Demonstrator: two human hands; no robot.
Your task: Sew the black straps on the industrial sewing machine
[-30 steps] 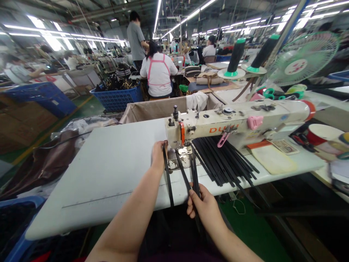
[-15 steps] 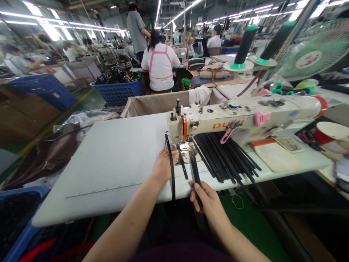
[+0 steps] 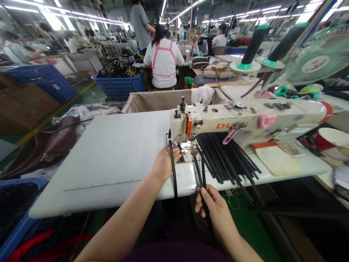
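My left hand (image 3: 163, 163) lies on the machine bed by the needle area, its fingers stretched out towards the metal needle plate (image 3: 186, 146). A narrow black strap (image 3: 174, 178) runs across this hand and hangs over the table's front edge. Just past the edge, my right hand (image 3: 215, 205) is closed in a pinch on two black straps (image 3: 197, 165), which reach up to the plate and spread slightly apart. The sewing machine (image 3: 215, 118) stands over the plate. Under its arm, right of my hands, a fan of similar black straps (image 3: 225, 158) is laid out.
A yellowish pad (image 3: 278, 160) and a red cup (image 3: 327, 140) are at the right. Two black thread cones (image 3: 255, 45) and a green fan (image 3: 313, 63) rise behind the machine. Behind the table are a fabric-lined bin (image 3: 155, 102), a blue crate (image 3: 120, 86) and a seated person (image 3: 164, 62).
My right hand has moved slightly right and down, and its two straps now show further apart. The short strap end beside my left fingers no longer shows there. My left hand stays nearly still.
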